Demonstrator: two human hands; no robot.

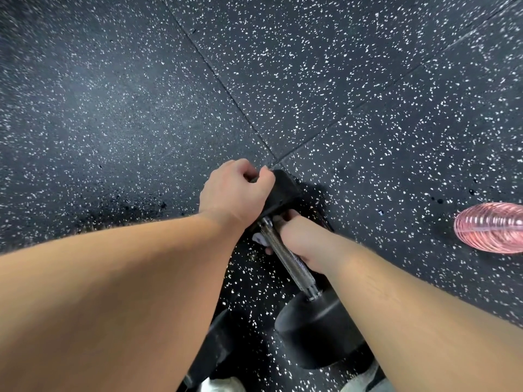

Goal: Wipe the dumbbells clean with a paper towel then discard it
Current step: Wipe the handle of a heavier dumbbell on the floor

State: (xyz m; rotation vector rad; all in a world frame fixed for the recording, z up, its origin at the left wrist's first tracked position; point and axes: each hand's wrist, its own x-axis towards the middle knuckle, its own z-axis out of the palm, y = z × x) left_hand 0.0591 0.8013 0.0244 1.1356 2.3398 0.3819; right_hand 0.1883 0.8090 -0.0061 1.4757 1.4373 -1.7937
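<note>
Bare forearms (113, 292); pale shoes (223, 385) below.

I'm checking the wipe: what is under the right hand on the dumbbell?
A scrap of white paper towel peeks out under the right hand, against the knurled handle; the rest is covered.

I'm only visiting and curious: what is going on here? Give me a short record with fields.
setting: black speckled floor
left hand: grips the far head of the dumbbell
right hand: wraps the metal handle, white paper towel under its fingers
nearby: second dumbbell partly under the left forearm; pink ribbed object at the right edge
stage: wiping, towel not yet discarded
</note>
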